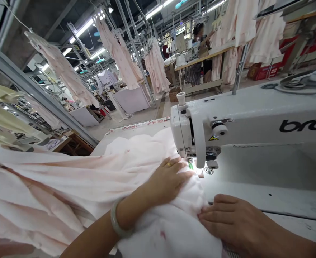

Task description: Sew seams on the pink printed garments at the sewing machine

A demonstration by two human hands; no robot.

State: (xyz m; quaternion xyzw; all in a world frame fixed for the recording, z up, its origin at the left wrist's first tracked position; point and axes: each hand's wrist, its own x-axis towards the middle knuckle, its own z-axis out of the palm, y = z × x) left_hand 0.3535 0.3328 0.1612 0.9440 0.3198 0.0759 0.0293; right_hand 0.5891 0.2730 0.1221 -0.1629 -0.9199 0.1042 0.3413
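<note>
A pale pink garment [114,172] with small reddish marks lies across the bed of a white sewing machine [244,114]. My left hand [168,179], with a ring and a bangle, rests flat on the fabric just left of the lit presser foot [190,165], fingers stretched toward it. At the fabric's right edge, nearer to me, my right hand [230,218] has its fingers pressed together on the cloth. Its thumb is hidden. Bunched folds of the garment hang off to the left and toward me.
Yellowish hangers [9,114] jut in at the left beside a slanting metal rail [39,89]. Pink garments [120,57] hang behind the machine. Farther back, a person [201,43] is at another sewing table [206,57]. A red box [262,71] stands on the floor.
</note>
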